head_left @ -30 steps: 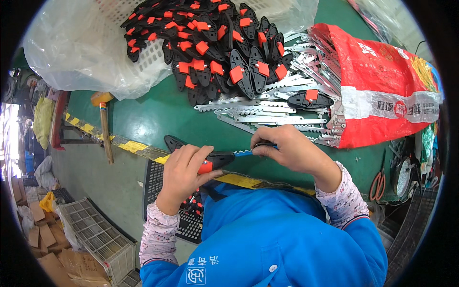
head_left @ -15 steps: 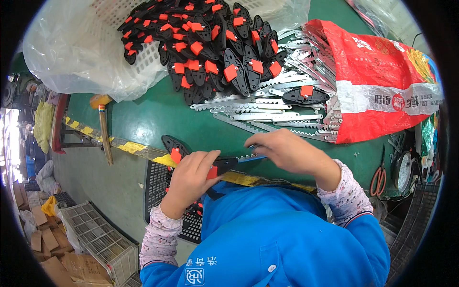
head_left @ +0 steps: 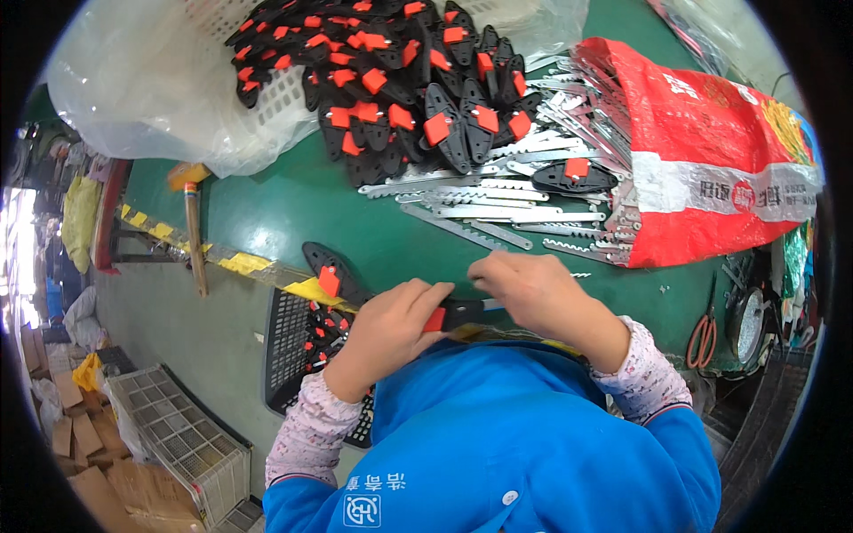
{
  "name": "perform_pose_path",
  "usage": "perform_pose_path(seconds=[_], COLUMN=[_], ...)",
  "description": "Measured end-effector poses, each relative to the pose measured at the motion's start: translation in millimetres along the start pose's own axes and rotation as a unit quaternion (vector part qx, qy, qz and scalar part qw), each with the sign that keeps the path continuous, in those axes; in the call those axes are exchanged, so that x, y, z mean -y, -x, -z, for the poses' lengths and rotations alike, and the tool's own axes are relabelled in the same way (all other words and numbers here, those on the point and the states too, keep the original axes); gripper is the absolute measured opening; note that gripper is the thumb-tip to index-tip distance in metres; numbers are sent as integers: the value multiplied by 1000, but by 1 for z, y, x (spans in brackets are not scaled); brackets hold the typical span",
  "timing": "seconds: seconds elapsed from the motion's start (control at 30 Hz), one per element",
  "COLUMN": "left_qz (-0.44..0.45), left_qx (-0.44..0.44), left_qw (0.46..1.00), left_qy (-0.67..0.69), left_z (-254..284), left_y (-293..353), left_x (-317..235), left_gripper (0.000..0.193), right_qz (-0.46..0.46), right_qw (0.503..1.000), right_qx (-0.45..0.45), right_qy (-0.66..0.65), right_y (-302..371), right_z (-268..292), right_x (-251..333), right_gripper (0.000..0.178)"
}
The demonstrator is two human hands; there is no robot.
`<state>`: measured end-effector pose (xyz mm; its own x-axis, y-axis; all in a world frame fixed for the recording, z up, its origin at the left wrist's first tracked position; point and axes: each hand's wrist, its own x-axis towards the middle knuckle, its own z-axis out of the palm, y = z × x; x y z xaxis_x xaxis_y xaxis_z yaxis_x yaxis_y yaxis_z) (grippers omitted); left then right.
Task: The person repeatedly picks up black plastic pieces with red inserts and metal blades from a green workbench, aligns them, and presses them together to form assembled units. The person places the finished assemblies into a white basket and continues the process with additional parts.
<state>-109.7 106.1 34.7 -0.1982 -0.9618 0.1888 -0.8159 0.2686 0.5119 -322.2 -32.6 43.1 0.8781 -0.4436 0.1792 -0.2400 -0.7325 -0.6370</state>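
My left hand (head_left: 384,336) is closed around a black plastic part (head_left: 462,313) with a red tab, held low over the table's near edge. From the right, my right hand (head_left: 544,298) comes in with its fingers closed on a metal strip (head_left: 491,304). Only a short piece of that strip shows, at the right end of the black part; whether it is inside the part I cannot tell. Just left of my left hand, another black part with a red tab (head_left: 330,282) lies at the table edge.
Beyond my hands are a pile of black parts (head_left: 444,147), loose notched metal strips (head_left: 498,213) and a red bag (head_left: 684,115). A hammer (head_left: 188,176) lies left, scissors (head_left: 702,338) right. Below the edge sits a black basket (head_left: 286,329) of parts.
My left hand has shifted right with the black part, and my right hand slightly right. The gap between them is smaller, and less of the metal strip shows.
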Motion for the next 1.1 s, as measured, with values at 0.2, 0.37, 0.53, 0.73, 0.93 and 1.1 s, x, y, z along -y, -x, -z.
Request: perform_pose_path(seconds=[0.2,0.37,0.53,0.73,0.93,1.1], left_qz=[21,40,67,100,409,362], left_qx=[-56,-132,-111,-198,-182,-143], left_qw=[998,990,992,972,863,921], left_qy=[-24,4,-9,-78,-233,-8], left_z=[-29,-17,-40,-27,7,5], left_y=[-2,-1,5,16,42,23], left_x=[-6,-3,-13,4,48,42], left_gripper=[52,47,52,60,88,57], right_qz=[-6,13,6,31,-129,-19], right_qw=[995,988,992,985,891,966], right_qx=[-104,-155,-98,-163,-216,-197], right_qy=[7,17,77,-39,-377,-166], right_y=[-8,-8,-4,-16,-20,-23], right_z=[6,-16,-17,21,-3,-2], right_x=[3,19,13,2,0,-11], right_gripper=[12,12,13,17,10,11])
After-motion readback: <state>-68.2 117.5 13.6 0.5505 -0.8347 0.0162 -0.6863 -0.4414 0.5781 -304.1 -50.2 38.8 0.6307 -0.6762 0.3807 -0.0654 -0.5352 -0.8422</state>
